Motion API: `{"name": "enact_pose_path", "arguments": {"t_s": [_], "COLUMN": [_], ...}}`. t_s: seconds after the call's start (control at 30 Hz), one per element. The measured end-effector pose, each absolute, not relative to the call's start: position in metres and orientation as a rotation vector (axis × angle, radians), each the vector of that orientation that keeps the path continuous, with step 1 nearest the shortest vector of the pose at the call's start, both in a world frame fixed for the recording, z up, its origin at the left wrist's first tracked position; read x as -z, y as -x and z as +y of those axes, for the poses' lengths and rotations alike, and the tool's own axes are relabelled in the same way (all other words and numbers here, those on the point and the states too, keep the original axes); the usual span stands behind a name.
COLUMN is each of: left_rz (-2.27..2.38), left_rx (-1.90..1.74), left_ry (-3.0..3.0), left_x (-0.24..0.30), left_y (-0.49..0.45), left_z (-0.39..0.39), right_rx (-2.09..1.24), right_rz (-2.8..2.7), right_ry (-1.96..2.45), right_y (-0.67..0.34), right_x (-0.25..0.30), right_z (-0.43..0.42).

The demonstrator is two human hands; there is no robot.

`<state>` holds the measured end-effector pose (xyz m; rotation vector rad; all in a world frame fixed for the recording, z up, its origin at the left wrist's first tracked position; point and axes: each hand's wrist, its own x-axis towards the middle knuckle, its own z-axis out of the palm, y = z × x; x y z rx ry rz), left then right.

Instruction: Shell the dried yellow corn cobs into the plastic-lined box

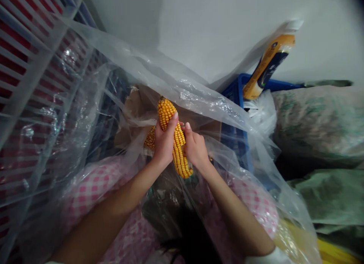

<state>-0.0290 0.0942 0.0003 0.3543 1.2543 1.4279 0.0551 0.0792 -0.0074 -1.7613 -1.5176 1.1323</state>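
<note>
Head view showed a dried corn cob [174, 137] held upright near the middle of the frame, its tip towards twelve o'clock and its butt towards six. The left hand [164, 142] gripped the cob from nine o'clock, fingers wrapped closed over the kernels. The right hand [196, 148] met it from three o'clock, thumb pressed on the kernel rows and the other fingers curled behind, so both hands were closed on the one cob. A second cob [150, 138] showed partly behind the left hand. Clear plastic sheeting [127, 66] draped round the hands and over a pink checked cloth [93, 188] at seven o'clock. A white wire rack [28, 66] stood at ten o'clock, and a blue crate [236, 93] at two o'clock, with a yellow-and-dark packet [267, 66] sticking up from behind it; green sacks [318, 120] lay at three.

The likeliest trouble seemed to be loose kernels: any pushed off by the thumb could bounce off the slack sheeting and scatter among the sacks. The cob might also twist out of the grip, since both hands bore on hard, rounded kernels
</note>
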Motion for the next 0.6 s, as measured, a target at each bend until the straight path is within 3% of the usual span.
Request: {"name": "enact_pose_path", "arguments": {"t_s": [0.13, 0.37, 0.6], "left_rz": [1.186, 1.235, 1.293], "left_rx": [-1.311, -1.401, -1.375], "left_ry": [-0.339, -0.358, -0.315], "left_x": [-0.006, -0.002, 0.002], "left_y": [0.033, 0.033, 0.026], "left_z": [0.095, 0.095, 0.091], "right_rx": [-1.1, -1.511, -1.058], "right_rz": [-1.466, -1.396, -1.493], "right_ry": [1.738, 1.628, 1.821], "right_y": [-0.058, -0.07, -0.055], "right_x": [0.011, 0.006, 0.011], "right_z": [0.084, 0.093, 0.08]}}
